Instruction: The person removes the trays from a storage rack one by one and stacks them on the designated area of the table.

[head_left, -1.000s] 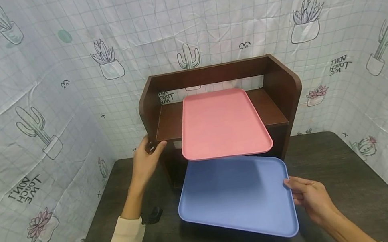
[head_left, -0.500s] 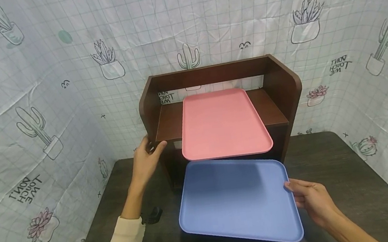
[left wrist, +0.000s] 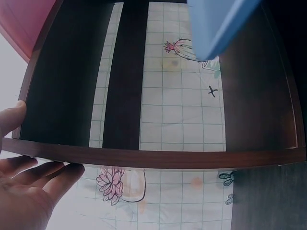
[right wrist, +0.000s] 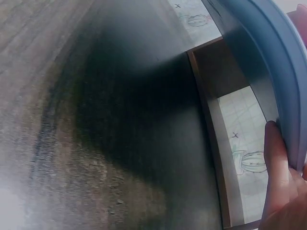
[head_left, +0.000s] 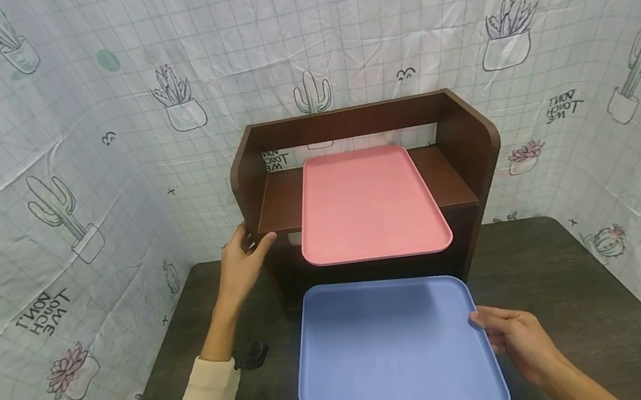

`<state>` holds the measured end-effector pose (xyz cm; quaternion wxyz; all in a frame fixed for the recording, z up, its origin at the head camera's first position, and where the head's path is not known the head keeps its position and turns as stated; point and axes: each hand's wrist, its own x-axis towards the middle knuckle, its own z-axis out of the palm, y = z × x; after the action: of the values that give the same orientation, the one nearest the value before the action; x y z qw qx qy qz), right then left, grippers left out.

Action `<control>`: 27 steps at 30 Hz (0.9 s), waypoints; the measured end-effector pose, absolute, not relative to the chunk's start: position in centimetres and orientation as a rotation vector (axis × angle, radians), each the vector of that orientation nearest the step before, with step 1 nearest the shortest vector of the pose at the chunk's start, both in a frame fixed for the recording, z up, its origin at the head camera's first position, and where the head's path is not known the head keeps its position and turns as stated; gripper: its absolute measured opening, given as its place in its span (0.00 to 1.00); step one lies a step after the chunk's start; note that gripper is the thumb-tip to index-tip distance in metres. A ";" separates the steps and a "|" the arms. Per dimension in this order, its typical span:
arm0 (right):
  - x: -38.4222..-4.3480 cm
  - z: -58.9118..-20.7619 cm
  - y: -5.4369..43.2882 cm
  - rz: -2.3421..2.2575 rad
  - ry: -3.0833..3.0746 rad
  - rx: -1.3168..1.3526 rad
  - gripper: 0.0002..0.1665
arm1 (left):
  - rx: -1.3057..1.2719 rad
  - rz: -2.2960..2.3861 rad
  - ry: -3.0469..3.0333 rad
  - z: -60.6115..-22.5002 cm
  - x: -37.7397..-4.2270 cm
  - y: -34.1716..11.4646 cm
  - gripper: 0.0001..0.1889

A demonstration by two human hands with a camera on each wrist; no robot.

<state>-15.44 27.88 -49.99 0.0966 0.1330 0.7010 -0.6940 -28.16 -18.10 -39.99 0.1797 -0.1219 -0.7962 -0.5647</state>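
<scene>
A brown two-tier wooden shelf [head_left: 469,141] stands at the back of the table. My left hand [head_left: 238,273] grips its left side panel; in the left wrist view the thumb is on one side of the panel edge and the fingers on the other. My right hand [head_left: 520,339] pinches the right rim of a blue rectangular tray [head_left: 396,351], thumb on top and fingers underneath. The tray hangs above the table in front of the shelf, slightly tilted. On the upper tier lies a pink tray [head_left: 370,204], its front overhanging the shelf. Neither hand touches it.
The dark wooden table [head_left: 573,302] extends on both sides of the shelf. Behind and beside it hangs a white cactus-print cloth [head_left: 121,238]. A small black device [head_left: 252,355] shows by the left wrist. The lower tier [left wrist: 182,110] has an open back with a crossbar.
The blue tray has come out from under the pink tray toward me and straightened somewhat, moved by my right hand. My left hand and the pink tray have kept their places.
</scene>
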 end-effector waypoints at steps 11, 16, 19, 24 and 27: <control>-14.7 -51.4 27.6 -2.031 2.076 0.409 0.38 | -0.351 -1.584 -2.247 -40.0 -28.2 -18.2 0.32; -14.4 -52.1 27.5 -2.015 2.058 0.426 0.37 | -0.353 -1.591 -2.246 -39.9 -28.1 -18.2 0.32; -14.3 -52.5 27.3 -2.000 2.057 0.445 0.38 | -0.355 -1.593 -2.245 -39.8 -28.0 -18.2 0.31; -14.1 -53.2 27.2 -1.969 2.072 0.471 0.38 | -0.352 -1.587 -2.249 -39.8 -28.0 -18.2 0.32; -14.0 -53.5 27.1 -1.974 2.071 0.481 0.36 | -0.348 -1.581 -2.255 -39.7 -28.0 -18.2 0.32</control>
<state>-14.01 27.14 -53.54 0.1199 0.1646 0.7087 -0.6755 -28.03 -18.20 -39.74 0.1817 -0.1234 -0.7987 -0.5602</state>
